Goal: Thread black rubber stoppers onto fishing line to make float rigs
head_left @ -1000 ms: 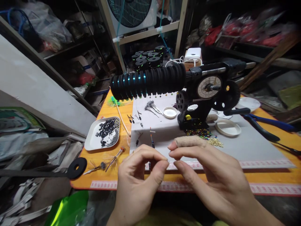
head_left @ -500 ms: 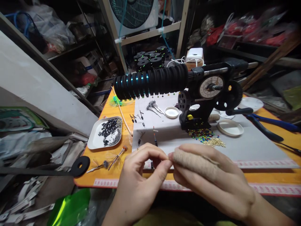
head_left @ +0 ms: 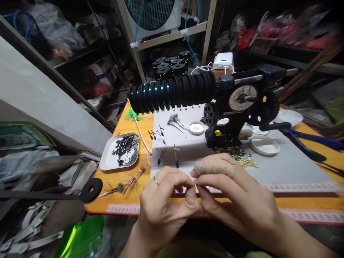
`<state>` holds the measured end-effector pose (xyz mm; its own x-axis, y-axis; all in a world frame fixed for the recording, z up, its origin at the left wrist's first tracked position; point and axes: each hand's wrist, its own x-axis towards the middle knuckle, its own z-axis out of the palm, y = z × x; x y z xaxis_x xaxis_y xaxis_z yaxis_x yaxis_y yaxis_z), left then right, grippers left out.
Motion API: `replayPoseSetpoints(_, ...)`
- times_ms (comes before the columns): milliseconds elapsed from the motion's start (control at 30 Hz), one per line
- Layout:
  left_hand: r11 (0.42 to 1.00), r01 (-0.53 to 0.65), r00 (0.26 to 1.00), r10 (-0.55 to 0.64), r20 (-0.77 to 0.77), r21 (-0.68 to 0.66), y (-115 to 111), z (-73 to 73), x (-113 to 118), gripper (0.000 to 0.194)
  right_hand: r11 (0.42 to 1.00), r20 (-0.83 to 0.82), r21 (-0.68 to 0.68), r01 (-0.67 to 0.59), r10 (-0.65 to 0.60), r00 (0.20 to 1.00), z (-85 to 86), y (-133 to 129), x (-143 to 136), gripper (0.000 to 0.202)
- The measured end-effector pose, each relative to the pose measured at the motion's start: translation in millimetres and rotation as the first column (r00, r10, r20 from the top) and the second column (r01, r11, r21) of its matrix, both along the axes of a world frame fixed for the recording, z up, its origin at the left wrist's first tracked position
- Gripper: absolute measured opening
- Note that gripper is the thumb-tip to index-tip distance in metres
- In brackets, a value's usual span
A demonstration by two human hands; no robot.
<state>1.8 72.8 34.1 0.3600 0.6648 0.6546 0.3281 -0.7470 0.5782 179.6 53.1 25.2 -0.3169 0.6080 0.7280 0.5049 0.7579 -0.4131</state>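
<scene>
Surface: orange tabletop [head_left: 309,202] across the middle of the frame, partly covered by a pale grey board [head_left: 290,165]. On the board, right of centre, stands a black geared machine [head_left: 224,134]; its shaft carries a row of black discs [head_left: 199,89], with blue glints between those at the left end. White tray [head_left: 106,163] of small dark pieces at left centre; black ring [head_left: 91,197] at the tabletop's near left corner. Multicoloured beads [head_left: 228,152] and gold beads [head_left: 248,162] lie before the machine; blue-and-black pliers [head_left: 306,147] at right.

Room: cluttered, dim shelving at upper left and upper right, a fan [head_left: 150,12] at top centre, green foil [head_left: 80,236] at lower left.

Writing: red-and-white measuring strips run along the tabletop's near edge [head_left: 317,216] and the board's [head_left: 303,187]; figures too small to read. Markings on the machine's round dial [head_left: 236,102] also illegible. No brand made out.

Hands: left hand [head_left: 166,204] and right hand [head_left: 239,200] at lower centre, thumbs and forefingers drawn together, fingertips meeting or nearly so; cannot tell whether anything is pinched. Right hand has a tan-wrapped finger. Orange-tipped black piece [head_left: 176,163] lies on the board, just above the left hand in the frame.
</scene>
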Motion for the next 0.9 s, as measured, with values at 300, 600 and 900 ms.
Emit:
replayPoseSetpoints(300, 0.712, 0.365, 0.88, -0.053, 0.472, -0.6, -2, -7.2, 0, 0.021, 0.997, -0.009, 0.077, 0.019, -0.019, 1.0, 1.4, 2, -7, 0.018)
replayPoseSetpoints(600, 0.625, 0.489, 0.794, -0.029, 0.607, -0.609, -1, -9.8, 2, 0.013, 0.991, -0.067, 0.004, 0.13, -0.13, 0.989, -2.8, -11, -11, 0.03)
replayPoseSetpoints(900, 0.891, 0.135, 0.962, -0.013, 0.272, -0.434, -7, -13.6, 0, 0.02, 0.964, -0.336, -0.252, 0.081, -0.165, 0.927, -7.1, -12, -15, 0.021)
